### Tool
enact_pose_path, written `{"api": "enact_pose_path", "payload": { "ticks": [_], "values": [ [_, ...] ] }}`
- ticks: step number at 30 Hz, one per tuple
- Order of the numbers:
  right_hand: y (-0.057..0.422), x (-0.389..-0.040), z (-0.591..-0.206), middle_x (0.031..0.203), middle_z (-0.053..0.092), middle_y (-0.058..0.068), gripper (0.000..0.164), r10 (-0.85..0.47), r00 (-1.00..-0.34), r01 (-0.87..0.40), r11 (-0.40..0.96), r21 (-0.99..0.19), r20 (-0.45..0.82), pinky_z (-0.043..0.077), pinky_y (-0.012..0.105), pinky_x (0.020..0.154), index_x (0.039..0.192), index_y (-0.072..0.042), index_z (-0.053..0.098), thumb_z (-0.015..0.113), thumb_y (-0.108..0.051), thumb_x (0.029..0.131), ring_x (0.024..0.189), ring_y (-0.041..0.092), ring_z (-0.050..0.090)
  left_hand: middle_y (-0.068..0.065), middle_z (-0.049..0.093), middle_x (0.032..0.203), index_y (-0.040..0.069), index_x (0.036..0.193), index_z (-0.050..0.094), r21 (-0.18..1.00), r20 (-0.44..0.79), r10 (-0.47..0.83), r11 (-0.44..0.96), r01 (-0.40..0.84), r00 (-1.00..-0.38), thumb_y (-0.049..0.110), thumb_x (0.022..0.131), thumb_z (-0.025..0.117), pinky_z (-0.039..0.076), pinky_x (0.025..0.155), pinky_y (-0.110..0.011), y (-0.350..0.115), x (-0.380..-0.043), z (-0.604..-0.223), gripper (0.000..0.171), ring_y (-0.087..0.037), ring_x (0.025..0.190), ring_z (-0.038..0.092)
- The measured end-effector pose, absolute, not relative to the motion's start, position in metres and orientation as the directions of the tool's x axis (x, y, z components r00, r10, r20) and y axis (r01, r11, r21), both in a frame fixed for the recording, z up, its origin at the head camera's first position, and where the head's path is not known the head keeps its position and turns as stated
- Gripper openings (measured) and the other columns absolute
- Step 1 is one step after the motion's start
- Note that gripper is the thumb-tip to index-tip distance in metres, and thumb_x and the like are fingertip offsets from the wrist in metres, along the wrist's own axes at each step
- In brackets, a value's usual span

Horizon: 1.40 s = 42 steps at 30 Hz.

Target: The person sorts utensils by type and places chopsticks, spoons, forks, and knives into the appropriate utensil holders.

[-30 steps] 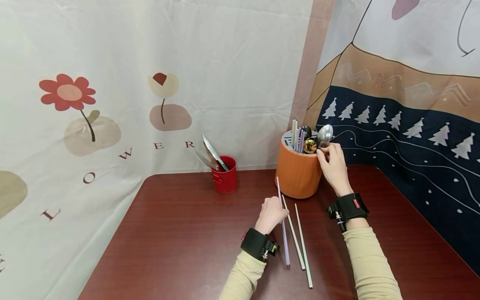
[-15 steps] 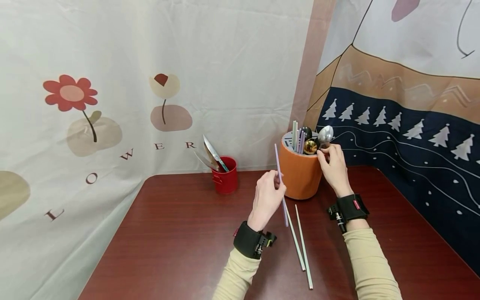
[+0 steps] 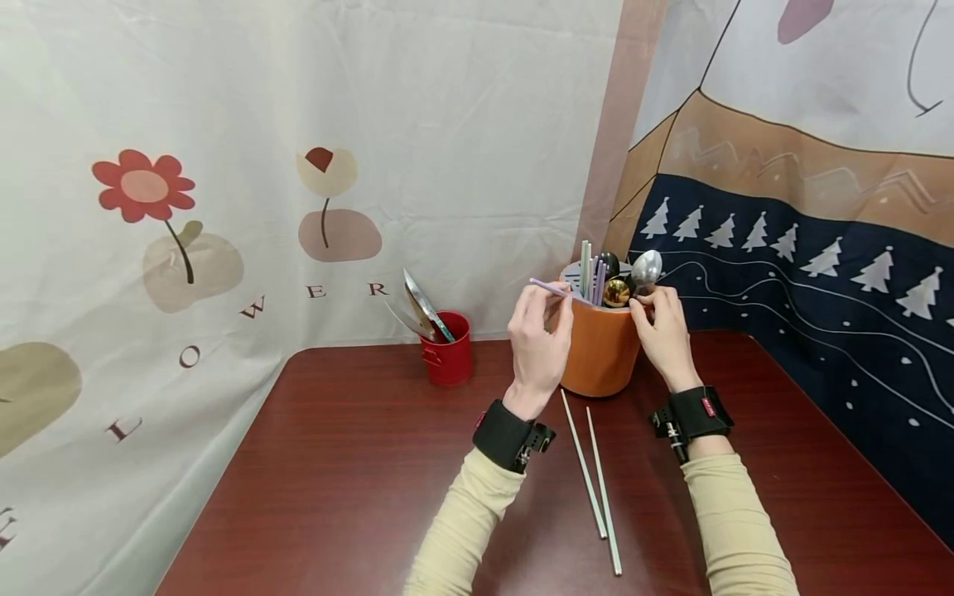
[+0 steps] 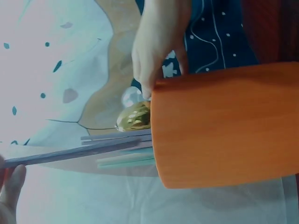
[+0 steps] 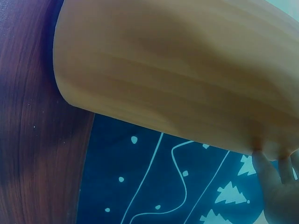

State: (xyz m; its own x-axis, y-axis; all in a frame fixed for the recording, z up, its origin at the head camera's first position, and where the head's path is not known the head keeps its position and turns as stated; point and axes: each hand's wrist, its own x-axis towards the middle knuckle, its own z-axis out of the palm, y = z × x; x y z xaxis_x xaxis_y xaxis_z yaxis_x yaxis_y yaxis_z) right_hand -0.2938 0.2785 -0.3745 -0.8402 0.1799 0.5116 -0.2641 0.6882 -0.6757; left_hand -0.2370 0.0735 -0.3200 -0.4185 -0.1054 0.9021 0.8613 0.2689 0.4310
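My left hand point(image 3: 538, 352) pinches a purple chopstick point(image 3: 546, 286) near one end, at the left rim of an orange utensil holder point(image 3: 602, 356). In the left wrist view the chopstick point(image 4: 70, 153) slants toward the holder's mouth, its far end overlapping the sticks there. My right hand point(image 3: 663, 335) grips the holder's right rim, thumb outside the wall. The holder contains upright purple and pale green chopsticks point(image 3: 585, 269), a gold rounded utensil point(image 3: 616, 291), a dark one point(image 3: 609, 263) and a silver spoon point(image 3: 647, 266). Two pale green chopsticks point(image 3: 584, 465) lie on the table.
A small red bucket point(image 3: 447, 356) stands left of the holder, with knives point(image 3: 426, 305) leaning out of it. The brown table point(image 3: 358, 463) ends at printed cloths behind and at the right.
My left hand has lifted the purple chopstick off the table, moved it up to the holder and tipped it toward the opening. My right hand stays on the rim.
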Motion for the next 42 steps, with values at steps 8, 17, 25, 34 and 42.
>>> {"api": "enact_pose_path", "payload": {
  "ticks": [8,17,25,34,42],
  "values": [
    [0.279,-0.294,-0.377,0.131,0.043,0.017,0.037,0.19,-0.839,-0.254,0.693,-0.674,0.511,0.038,0.055,0.095,0.107,0.001,0.054,0.044,-0.033,0.099,0.12,0.033,0.042,-0.018,0.057,0.101,-0.005,0.103,0.061,0.395,0.913,-0.045,0.346,0.851,-0.406,0.002,0.095,0.052,0.049,0.088,-0.01,0.083,-0.259,-0.318,0.014,-0.022,0.095,0.067],
    [0.279,-0.295,-0.377,0.133,0.042,0.017,0.038,0.193,-0.843,-0.244,0.694,-0.678,0.502,0.037,0.055,0.096,0.107,0.001,0.053,0.043,-0.034,0.099,0.121,0.033,0.041,-0.012,0.058,0.101,0.0,0.109,0.062,0.393,0.872,0.063,0.501,0.771,-0.486,0.006,0.097,0.049,0.052,0.078,-0.014,0.09,-0.275,-0.322,0.019,-0.017,0.089,0.064],
    [0.279,-0.297,-0.377,0.13,0.044,0.017,0.036,0.189,-0.824,-0.268,0.7,-0.661,0.534,0.039,0.053,0.098,0.106,0.001,0.055,0.047,-0.033,0.098,0.122,0.033,0.042,-0.008,0.063,0.103,0.002,0.118,0.056,0.38,0.784,0.165,0.636,0.672,-0.599,0.014,0.1,0.046,0.054,0.071,-0.024,0.097,-0.286,-0.319,0.024,-0.017,0.084,0.066],
    [0.28,-0.298,-0.378,0.132,0.045,0.016,0.034,0.189,-0.814,-0.278,0.703,-0.655,0.549,0.039,0.053,0.094,0.105,0.0,0.056,0.047,-0.032,0.098,0.12,0.033,0.044,-0.004,0.068,0.107,0.009,0.12,0.058,0.399,0.643,0.233,0.712,0.578,-0.73,0.022,0.1,0.046,0.053,0.078,-0.031,0.097,-0.293,-0.335,0.026,-0.02,0.096,0.064],
    [0.279,-0.298,-0.376,0.131,0.044,0.016,0.037,0.189,-0.826,-0.263,0.704,-0.659,0.531,0.037,0.054,0.096,0.108,0.001,0.055,0.046,-0.034,0.098,0.122,0.033,0.041,-0.005,0.064,0.103,0.01,0.114,0.058,0.417,0.572,0.214,0.755,0.506,-0.792,0.024,0.098,0.051,0.053,0.073,-0.03,0.098,-0.282,-0.359,0.023,-0.022,0.091,0.062]
  ]
}}
